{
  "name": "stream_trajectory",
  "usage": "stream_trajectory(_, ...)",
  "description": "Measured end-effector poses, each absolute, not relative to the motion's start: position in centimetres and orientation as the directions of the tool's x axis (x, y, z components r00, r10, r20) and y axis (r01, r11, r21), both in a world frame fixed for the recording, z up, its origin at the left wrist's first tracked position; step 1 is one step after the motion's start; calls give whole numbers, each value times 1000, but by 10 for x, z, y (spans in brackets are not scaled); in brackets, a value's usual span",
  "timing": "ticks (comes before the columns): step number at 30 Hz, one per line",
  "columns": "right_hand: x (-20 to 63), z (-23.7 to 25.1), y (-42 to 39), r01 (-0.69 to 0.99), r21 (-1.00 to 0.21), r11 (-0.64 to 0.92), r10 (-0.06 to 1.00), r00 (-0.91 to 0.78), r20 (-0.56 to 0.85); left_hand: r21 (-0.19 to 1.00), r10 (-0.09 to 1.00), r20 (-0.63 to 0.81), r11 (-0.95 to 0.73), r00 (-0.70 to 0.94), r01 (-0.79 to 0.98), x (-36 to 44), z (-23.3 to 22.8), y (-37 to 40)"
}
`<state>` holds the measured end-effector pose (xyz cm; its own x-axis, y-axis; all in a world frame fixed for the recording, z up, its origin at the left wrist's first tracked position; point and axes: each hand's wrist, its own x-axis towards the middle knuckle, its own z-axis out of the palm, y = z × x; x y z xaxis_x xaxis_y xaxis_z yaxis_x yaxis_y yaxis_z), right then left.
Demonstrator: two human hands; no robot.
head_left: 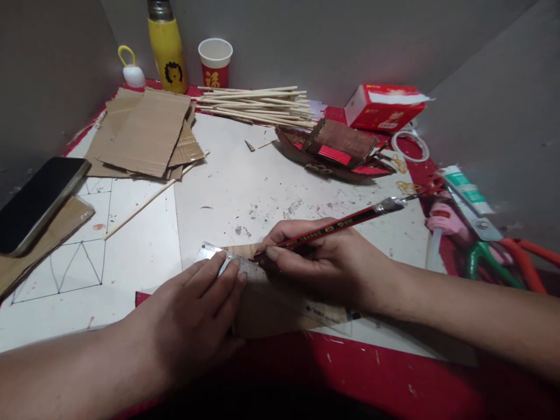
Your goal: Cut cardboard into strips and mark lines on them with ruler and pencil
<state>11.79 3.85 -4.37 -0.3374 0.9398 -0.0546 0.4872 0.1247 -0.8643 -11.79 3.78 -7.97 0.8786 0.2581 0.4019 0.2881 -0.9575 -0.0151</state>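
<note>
My left hand (pixel 196 312) presses its fingers down on a clear plastic ruler (pixel 209 251), which lies on a piece of brown cardboard (pixel 271 312). In my right hand (pixel 324 262) is a red-and-black pencil (pixel 328 228) with silver wrapping near its upper end. The pencil slants down to the left, and its lower tip is at the ruler's edge by my left fingertips. Part of the cardboard is hidden beneath both hands.
At the back stand a yellow bottle (pixel 167 52), a paper cup (pixel 215 61) and a pile of wooden sticks (pixel 258 105). Cardboard sheets (pixel 140 134) and a phone (pixel 41 201) lie left. A brown model boat (pixel 336 149), a tissue pack (pixel 385 108) and green-handled scissors (pixel 476 262) are right.
</note>
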Motion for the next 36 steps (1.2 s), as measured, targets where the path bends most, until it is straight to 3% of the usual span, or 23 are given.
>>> stream_trajectory(4, 119, -44, 38, 493, -856, 158, 935, -352, -30, -8, 259, 395, -958, 881, 285, -117, -78, 38)
stream_trajectory(10, 122, -39, 35, 565, -814, 134, 917, -383, -114, -15, 249, 390, -961, 887, 277, -114, -75, 40)
stream_trajectory(17, 128, -38, 29, 681, -681, 268, 908, -416, -59, 12, 261, 393, -960, 882, 279, -113, -74, 39)
stream_trajectory(36, 134, -25, 18, 700, -640, 316, 885, -461, -68, 37, 283, 372, -956, 884, 291, -113, -73, 38)
